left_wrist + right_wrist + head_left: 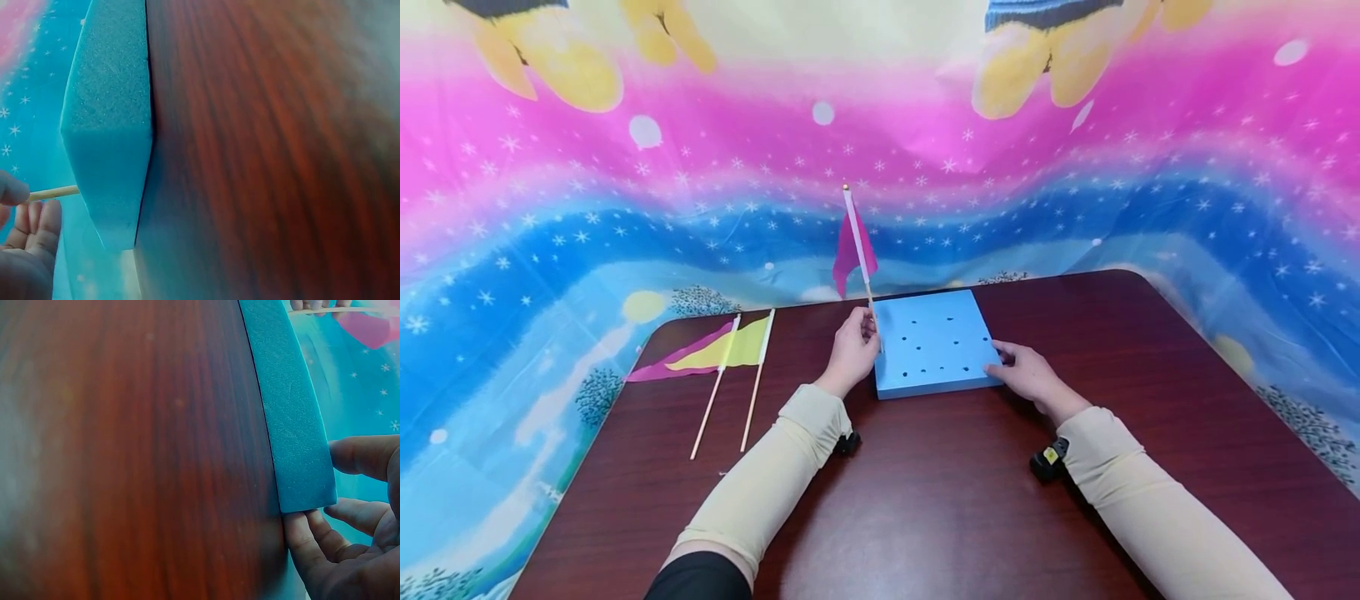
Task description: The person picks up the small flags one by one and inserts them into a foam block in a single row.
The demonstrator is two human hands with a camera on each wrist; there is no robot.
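Observation:
A pale blue foam board (934, 333) with several small dark holes lies on the table. My left hand (854, 348) pinches the wooden stick of a magenta flag (857, 250) above the board's left side. In the left wrist view the stick (55, 192) meets the board's top face; whether its end sits in a hole is hidden. The flag stands nearly upright, tilted slightly left. My right hand (1024, 373) holds the board's near right corner. In the right wrist view its thumb (362, 456) rests on the top and fingers touch the side.
Left of the board lie a magenta flag (681, 357) and a yellow flag (747, 343) on wooden sticks, their cloths overlapping. The dark wooden table (925, 492) ends at the back against a printed cloth backdrop (910, 150).

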